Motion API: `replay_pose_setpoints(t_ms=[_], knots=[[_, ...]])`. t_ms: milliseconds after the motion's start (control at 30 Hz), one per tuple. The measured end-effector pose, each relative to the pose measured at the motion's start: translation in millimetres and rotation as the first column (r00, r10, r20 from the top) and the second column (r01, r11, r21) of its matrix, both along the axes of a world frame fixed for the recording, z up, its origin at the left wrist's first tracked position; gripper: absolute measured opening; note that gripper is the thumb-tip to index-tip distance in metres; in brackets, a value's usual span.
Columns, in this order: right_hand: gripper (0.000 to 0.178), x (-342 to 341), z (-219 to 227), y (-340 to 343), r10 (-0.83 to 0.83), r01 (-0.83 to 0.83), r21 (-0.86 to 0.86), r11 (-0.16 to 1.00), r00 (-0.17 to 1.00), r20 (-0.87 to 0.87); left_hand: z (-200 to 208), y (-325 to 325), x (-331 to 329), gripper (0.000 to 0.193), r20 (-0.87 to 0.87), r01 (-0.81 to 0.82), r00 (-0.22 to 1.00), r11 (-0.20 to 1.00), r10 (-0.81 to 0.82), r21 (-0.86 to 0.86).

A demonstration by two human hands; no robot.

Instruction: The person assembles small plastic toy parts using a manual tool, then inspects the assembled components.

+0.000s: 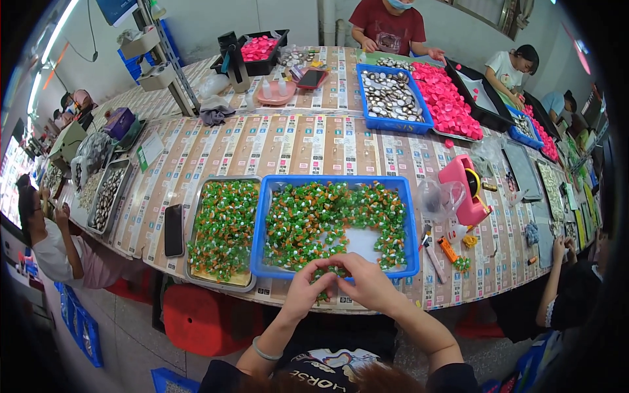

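My left hand [306, 288] and my right hand [368, 281] meet at the near edge of a blue tray [411, 229]. Fingers of both are curled around small green pieces [337, 270], a few of which show between them and below the left fingertips. The tray holds a heap of similar small green, orange and white pieces [304, 223], with its pale bottom bare toward the right front. Left of it, a metal tray [195, 196] is covered with more of the same kind. The exact shape of the held pieces is too small to make out.
A black phone [173, 230] lies left of the metal tray. To the right are a pink tape dispenser [462, 187], an orange-handled cutter [448, 249] and a clear plastic bag [440, 200]. Farther off stand a blue tray of silvery pieces [393, 95] and a pink heap [442, 98]; other people sit around the table.
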State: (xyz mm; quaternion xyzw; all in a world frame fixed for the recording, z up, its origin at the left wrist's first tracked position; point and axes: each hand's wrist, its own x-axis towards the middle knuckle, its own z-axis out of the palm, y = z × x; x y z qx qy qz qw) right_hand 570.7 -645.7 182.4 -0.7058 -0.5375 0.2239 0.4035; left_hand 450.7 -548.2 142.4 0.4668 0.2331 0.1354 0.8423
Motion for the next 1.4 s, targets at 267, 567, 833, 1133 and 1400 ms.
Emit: replay_pose_setpoints(t_ms=[267,567,833,1133,1400], knots=[[0.051,-28,126,-34,-0.022,-0.047,0.209,0.977,0.949,0.314,10,-9,-78,0.022,0.008,-0.057,0.998,0.99,0.059,-0.126],[0.048,-61,162,-24,-0.364,0.174,0.698,0.695,0.922,0.133,-14,19,-105,0.022,0.003,-0.086,0.996,0.972,0.089,-0.219],[0.043,-136,89,33,-0.398,0.028,0.85,0.526,0.891,0.217,-80,66,-179,0.022,0.04,-0.073,0.996,0.965,0.086,-0.251],[0.038,-184,142,50,-0.61,-0.253,0.914,0.318,0.683,0.401,-57,107,-241,0.021,0.114,-0.097,0.983,0.936,0.143,-0.339],[0.034,-157,149,26,-0.613,-0.437,0.859,0.267,0.611,0.501,-49,97,-213,0.024,0.169,-0.086,0.968,0.877,0.186,-0.473]])
